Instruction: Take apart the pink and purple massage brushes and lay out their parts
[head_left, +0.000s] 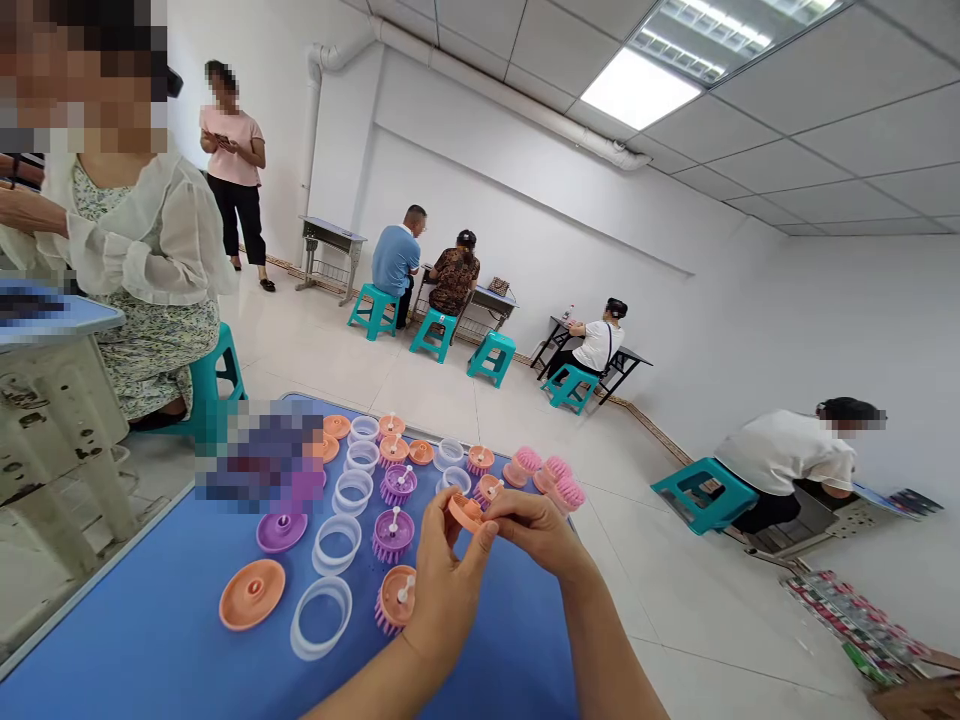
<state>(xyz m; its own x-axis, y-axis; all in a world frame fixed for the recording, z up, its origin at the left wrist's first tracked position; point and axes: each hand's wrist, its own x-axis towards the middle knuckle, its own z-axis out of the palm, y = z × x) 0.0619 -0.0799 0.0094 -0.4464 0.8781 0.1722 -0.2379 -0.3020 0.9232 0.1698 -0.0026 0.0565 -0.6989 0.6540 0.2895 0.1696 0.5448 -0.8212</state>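
Above the blue table [510,630], my left hand [446,585] grips an orange round cap [466,513] between thumb and fingers, tilted. The fingertips of my right hand [544,535] are closed at the cap's right edge. Just left of my left wrist is an orange bristled brush head [396,598] with a white stem. Behind it stands a purple brush head [394,535], in a row with several others. Clear plastic rings [304,640] form another row to the left. Farther left lie a larger orange cap [253,594] and a purple cap [282,532].
Pink scrub brushes [566,493] stand at the table's far right corner. A blurred dark item [259,458] lies at the far left. A person sits close by on the left [150,270]; others sit at desks along the walls. A teal stool [491,358] stands beyond the table.
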